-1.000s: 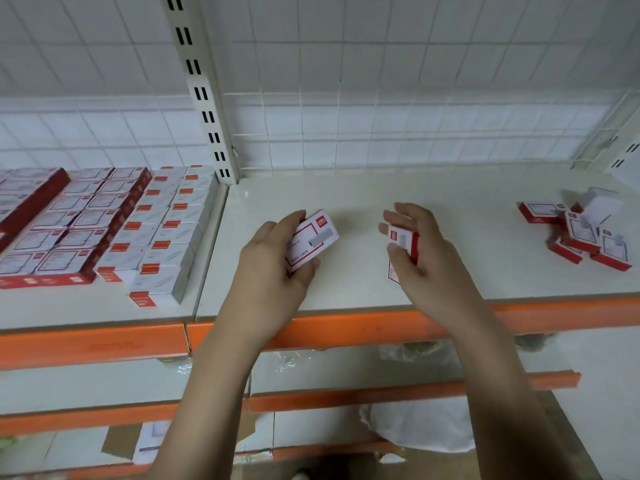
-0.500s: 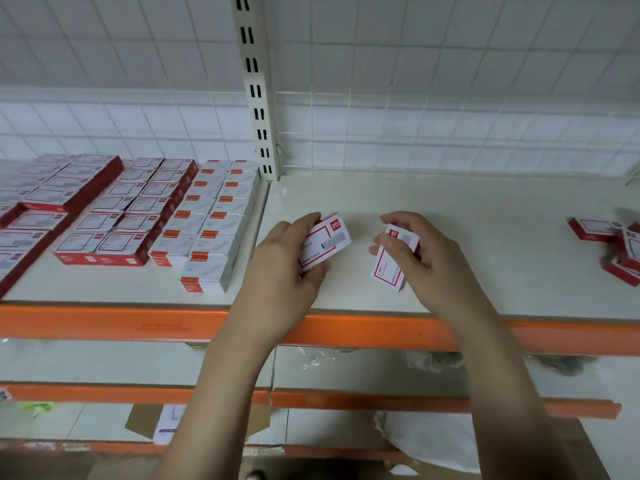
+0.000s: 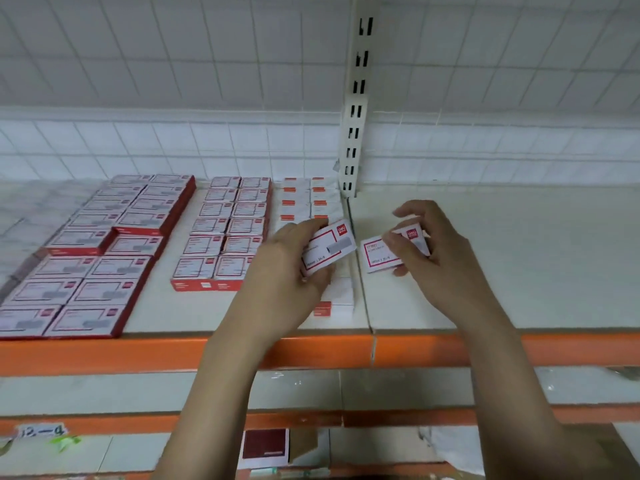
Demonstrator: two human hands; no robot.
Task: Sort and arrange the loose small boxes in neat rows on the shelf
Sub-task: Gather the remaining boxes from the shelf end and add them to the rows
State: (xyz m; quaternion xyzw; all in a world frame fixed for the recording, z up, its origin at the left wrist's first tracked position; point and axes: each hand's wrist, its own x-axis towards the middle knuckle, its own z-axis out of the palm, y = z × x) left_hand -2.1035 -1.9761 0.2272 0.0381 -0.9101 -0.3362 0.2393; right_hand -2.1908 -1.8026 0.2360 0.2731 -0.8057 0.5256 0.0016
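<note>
Head view: my left hand (image 3: 287, 268) holds a box (image 3: 329, 249) in its grip at centre frame, over the white rows (image 3: 311, 202); my right hand (image 3: 440, 258) pinches a second box (image 3: 388, 252) just right of it, above the shelf (image 3: 485, 271). I judge this the carry-and-place step. Next I need to match each label to its row at left of frame and set it flush.

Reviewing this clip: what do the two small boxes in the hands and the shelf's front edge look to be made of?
Box in left hand and box in right hand: likely thin printed cardboard, slightly glossy, with crisp folded edges and red-and-white print. Shelf front edge: probably orange-painted metal, smooth and even in colour, though the material itself cannot be confirmed.
</note>
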